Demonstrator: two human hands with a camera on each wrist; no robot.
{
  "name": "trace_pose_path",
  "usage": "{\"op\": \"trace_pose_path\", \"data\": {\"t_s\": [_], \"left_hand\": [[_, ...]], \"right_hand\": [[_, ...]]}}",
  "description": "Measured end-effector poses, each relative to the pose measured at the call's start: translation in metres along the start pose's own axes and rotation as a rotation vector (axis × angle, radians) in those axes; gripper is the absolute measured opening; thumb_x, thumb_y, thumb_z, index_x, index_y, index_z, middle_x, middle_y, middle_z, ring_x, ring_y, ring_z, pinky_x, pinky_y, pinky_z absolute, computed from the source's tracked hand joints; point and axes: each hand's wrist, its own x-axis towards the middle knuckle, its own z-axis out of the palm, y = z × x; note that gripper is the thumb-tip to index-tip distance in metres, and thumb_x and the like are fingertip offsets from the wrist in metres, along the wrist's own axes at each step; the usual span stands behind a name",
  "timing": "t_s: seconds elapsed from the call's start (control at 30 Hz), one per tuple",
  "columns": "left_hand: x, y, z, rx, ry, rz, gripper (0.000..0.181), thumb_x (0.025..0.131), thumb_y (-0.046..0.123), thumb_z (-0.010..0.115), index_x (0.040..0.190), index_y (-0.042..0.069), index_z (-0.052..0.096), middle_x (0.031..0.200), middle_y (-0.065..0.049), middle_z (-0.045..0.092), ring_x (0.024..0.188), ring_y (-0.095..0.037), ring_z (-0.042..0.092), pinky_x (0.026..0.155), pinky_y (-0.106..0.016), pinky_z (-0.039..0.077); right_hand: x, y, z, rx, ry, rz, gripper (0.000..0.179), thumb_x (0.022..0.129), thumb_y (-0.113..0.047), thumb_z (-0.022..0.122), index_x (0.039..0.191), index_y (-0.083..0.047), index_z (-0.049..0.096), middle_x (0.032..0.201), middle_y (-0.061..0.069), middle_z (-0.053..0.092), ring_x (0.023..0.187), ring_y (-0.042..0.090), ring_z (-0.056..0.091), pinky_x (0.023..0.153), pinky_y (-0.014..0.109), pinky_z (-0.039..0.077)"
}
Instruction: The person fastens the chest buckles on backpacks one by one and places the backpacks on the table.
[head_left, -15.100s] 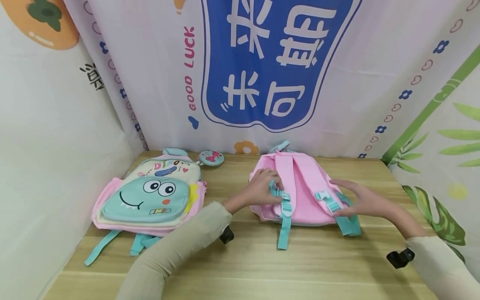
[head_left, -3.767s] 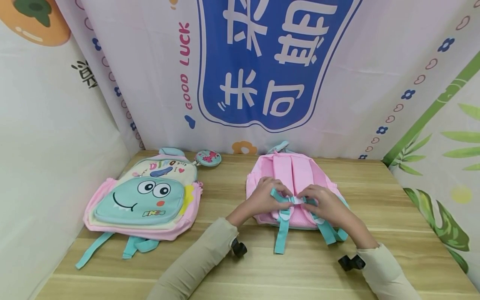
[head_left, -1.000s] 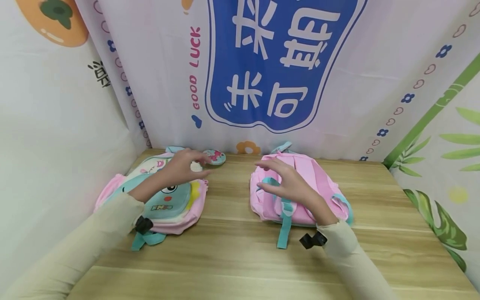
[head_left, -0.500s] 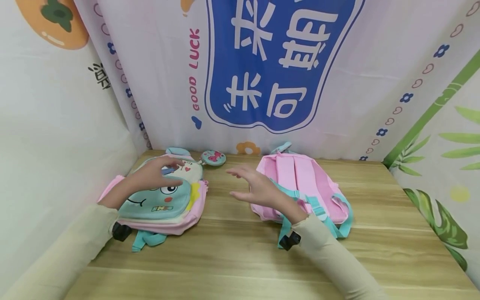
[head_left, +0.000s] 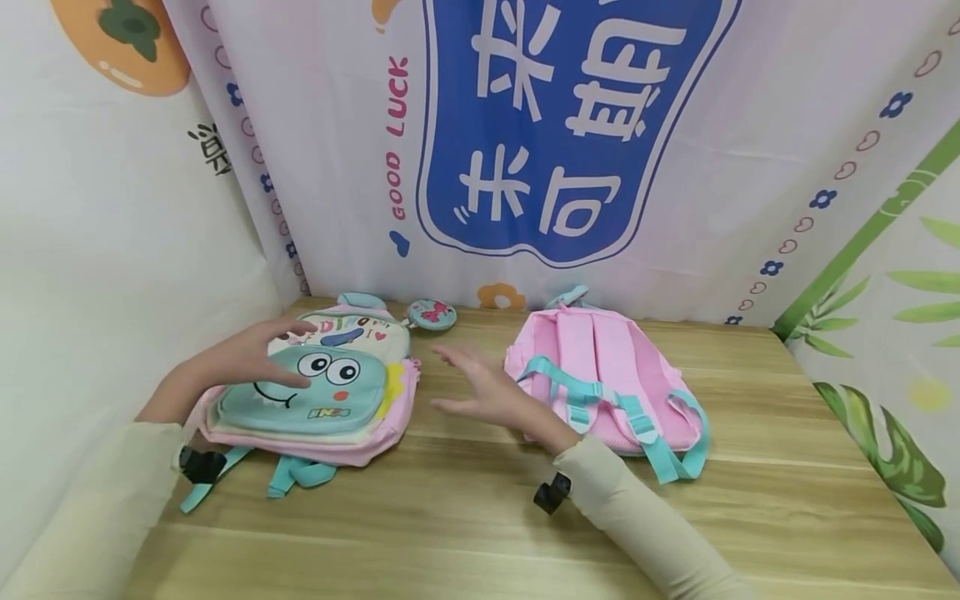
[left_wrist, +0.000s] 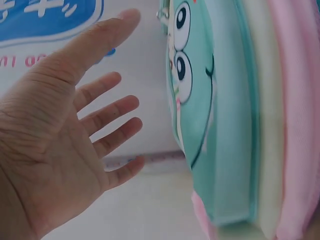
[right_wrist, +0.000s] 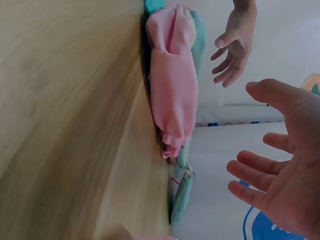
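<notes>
A child's backpack with a teal dinosaur-face pocket (head_left: pixel 322 408) lies front up on the left of the table. My left hand (head_left: pixel 240 362) hovers over its left side, fingers spread and holding nothing; in the left wrist view the hand (left_wrist: pixel 65 135) is apart from the teal pocket. On the right lies a pink backpack (head_left: pixel 577 342), its shoulder straps up. A teal chest strap (head_left: pixel 558 379) runs across those straps, joined in the middle. Between the two bags, my right hand (head_left: pixel 491 392) is in the air, its fingers extended around nothing.
A round teal pouch (head_left: pixel 432 315) hangs from the dinosaur backpack's upper right side. Loose teal straps stick out below both bags. The wooden table (head_left: pixel 465 517) meets a printed cloth backdrop (head_left: pixel 337 167) behind, with cloth walls at both sides.
Earlier both hands brought the pink backpack's chest strap ends together at the middle. They have since let go and moved left, the left hand to the dinosaur backpack's far side.
</notes>
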Motion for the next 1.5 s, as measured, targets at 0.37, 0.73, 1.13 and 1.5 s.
{"op": "trace_pose_path", "data": {"t_s": [0.37,0.73,1.13,1.5], "left_hand": [[-0.023,-0.037,-0.005,0.028,-0.072,-0.035,0.107,0.074,0.036,0.091,0.153,-0.007,0.033,0.154,-0.038,0.031,0.137,-0.058,0.034,0.105,-0.076,0.033],[-0.032,-0.047,-0.009,-0.012,-0.145,-0.057,0.108,0.076,0.032,0.089,0.155,-0.007,0.027,0.154,-0.041,0.027,0.136,-0.063,0.031,0.103,-0.078,0.033],[-0.036,-0.052,-0.011,-0.057,-0.179,-0.085,0.108,0.078,0.030,0.087,0.155,-0.010,0.024,0.155,-0.043,0.024,0.137,-0.061,0.029,0.104,-0.078,0.031],[-0.040,-0.062,-0.009,-0.069,-0.223,-0.135,0.107,0.080,0.034,0.085,0.156,-0.008,0.022,0.157,-0.044,0.013,0.138,-0.063,0.022,0.105,-0.080,0.028]], "right_hand": [[0.007,0.005,0.025,0.124,-0.099,0.126,0.094,0.090,-0.046,0.074,0.163,-0.016,0.022,0.169,0.008,0.026,0.156,0.028,0.025,0.124,0.049,0.027],[0.013,0.011,0.048,0.110,-0.161,0.077,0.104,0.089,-0.047,0.076,0.165,-0.025,0.008,0.170,0.007,0.022,0.156,0.024,0.024,0.124,0.050,0.028],[0.015,0.012,0.058,0.095,-0.225,0.073,0.105,0.093,-0.050,0.070,0.165,-0.015,0.003,0.172,0.009,0.012,0.158,0.031,0.017,0.127,0.047,0.021],[0.017,0.007,0.062,0.097,-0.275,0.137,0.109,0.091,-0.056,0.069,0.165,-0.014,0.001,0.173,0.007,0.007,0.159,0.025,0.012,0.128,0.042,0.018]]}}
